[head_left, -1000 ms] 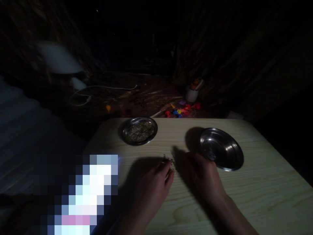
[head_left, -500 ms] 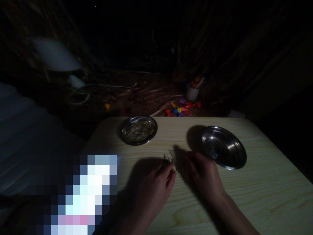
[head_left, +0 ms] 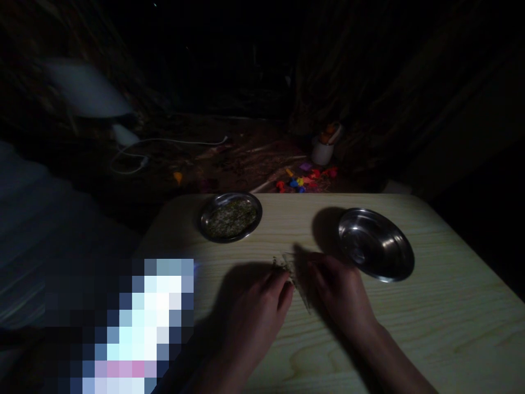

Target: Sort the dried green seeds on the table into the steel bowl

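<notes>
My left hand [head_left: 260, 309] rests over the table, fingers closed at a small bunch of thin pale strands with dark green tips, like sprouts [head_left: 280, 262]. Part of the bunch is hidden beneath the fingertips. Just to the right, my right hand [head_left: 342, 287] is curled with thumb and fingers together; what it pinches, if anything, is too dark to make out. Fine strands lie between the two hands. A metal bowl [head_left: 259, 221] at the back left holds a mass of similar pale and greenish strands. Beside my right hand stands a deeper metal bowl [head_left: 404, 268] with a bare shiny inside.
The wood-grain table [head_left: 447, 295] has its far edge beyond the bowls. Behind it are colourful small pieces [head_left: 301, 181], a white cup [head_left: 322, 154] with things in it, a white cable [head_left: 176, 140] and a dim lamp [head_left: 88, 90]. A pixelated bright patch covers the lower left.
My right hand has shifted slightly left, closer to my left hand. More pale strands show between the hands. The whole view has moved a little.
</notes>
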Demonstrator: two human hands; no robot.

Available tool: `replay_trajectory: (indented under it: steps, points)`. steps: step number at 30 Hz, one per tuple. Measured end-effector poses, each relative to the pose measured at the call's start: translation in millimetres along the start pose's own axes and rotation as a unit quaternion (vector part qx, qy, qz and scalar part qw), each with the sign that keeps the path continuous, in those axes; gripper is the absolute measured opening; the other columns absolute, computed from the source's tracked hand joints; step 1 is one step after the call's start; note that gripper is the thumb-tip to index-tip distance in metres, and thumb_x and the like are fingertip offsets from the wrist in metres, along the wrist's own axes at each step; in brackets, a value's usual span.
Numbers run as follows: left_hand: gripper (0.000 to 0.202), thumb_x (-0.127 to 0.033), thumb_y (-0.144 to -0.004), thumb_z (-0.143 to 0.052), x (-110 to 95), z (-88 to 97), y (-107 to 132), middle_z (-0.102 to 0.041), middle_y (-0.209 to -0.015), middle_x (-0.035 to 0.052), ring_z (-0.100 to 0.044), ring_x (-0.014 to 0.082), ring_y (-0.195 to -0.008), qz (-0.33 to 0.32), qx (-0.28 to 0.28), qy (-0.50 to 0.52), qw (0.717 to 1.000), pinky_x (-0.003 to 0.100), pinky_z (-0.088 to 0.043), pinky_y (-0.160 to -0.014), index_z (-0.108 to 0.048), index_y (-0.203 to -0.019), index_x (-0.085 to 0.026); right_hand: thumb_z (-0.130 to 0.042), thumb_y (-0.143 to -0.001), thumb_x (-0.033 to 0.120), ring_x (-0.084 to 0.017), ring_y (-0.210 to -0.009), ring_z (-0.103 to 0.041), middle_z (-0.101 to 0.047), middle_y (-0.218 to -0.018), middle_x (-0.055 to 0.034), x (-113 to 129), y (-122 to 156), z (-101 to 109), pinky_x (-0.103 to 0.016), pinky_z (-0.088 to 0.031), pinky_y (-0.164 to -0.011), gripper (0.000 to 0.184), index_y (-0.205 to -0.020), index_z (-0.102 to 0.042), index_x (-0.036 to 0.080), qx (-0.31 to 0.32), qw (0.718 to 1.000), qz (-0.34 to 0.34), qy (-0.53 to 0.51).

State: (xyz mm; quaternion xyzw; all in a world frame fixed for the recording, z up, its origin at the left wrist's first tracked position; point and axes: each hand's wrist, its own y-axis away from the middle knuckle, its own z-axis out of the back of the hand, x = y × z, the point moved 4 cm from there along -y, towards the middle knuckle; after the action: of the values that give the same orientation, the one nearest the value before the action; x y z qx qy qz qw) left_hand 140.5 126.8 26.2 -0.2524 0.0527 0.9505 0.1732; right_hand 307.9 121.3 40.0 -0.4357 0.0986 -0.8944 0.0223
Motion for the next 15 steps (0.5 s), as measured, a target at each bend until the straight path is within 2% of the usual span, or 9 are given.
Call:
replay_trajectory:
  steps: [9, 15]
  points:
    - [0.025, -0.026, -0.095, -0.056, 1.2, -2.8, -1.8, -0.075, -0.111, 0.0006, -0.073, 0.0253, -0.096, -0.009, -0.008, -0.004, 1.000, 0.048, -0.062, -0.087, -0.070, -0.116, -0.026, -0.056, -0.092, 0.022, -0.024, -0.085, -0.074, -0.079, -0.099, -0.0086, -4.3, 2.8, 0.3, -0.031, -0.053, -0.077, 0.026, -0.108, -0.076, 0.018, 0.031, 0.999, -0.037, 0.017]
    - [0.023, -0.025, -0.094, -0.059, 1.3, -1.3, -2.7, -0.076, -0.110, 0.0008, -0.074, 0.0241, -0.096, -0.010, -0.005, -0.004, 1.000, 0.045, -0.063, -0.086, -0.071, -0.113, -0.024, -0.057, -0.090, 0.022, -0.023, -0.082, -0.071, -0.078, -0.094, -0.0090, -7.7, -1.1, 1.6, -0.032, -0.051, -0.075, 0.022, -0.100, -0.076, 0.017, 0.043, 0.999, -0.031, 0.008]
